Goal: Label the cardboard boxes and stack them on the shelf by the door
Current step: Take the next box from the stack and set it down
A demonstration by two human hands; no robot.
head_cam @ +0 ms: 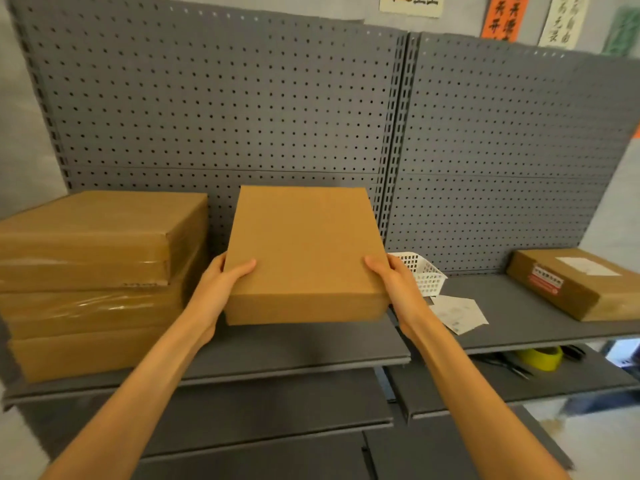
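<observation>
1. Head view: a plain cardboard box [304, 251] sits in the middle of the scene, held flat between both hands over the grey shelf [298, 348].
2. The left hand [221, 285] grips the box's near left corner, thumb lying on the top face and the fingers hidden under or behind the side.
3. The right hand [391, 278] grips the near right corner the same way, thumb on top, the rest tucked out of sight.
4. Whether the box's underside touches the shelf or hangs just above it cannot be told.
5. To the left, just beside the held box, stands a stack of boxes [97, 282], some wrapped in clear film, resting on the same shelf.
6. Behind everything rises a grey perforated back panel [221, 109].
7. Right of the held box, partly hidden by the right hand, lies a white plastic basket [424, 273], with loose paper labels [459, 313] just near of it.
8. Far right on the neighbouring shelf rests a taped box [575, 282] bearing a white label and a red sticker.
9. On the lower right shelf sits a yellow tape roll [542, 358] beside dark scissors [509, 367].
</observation>
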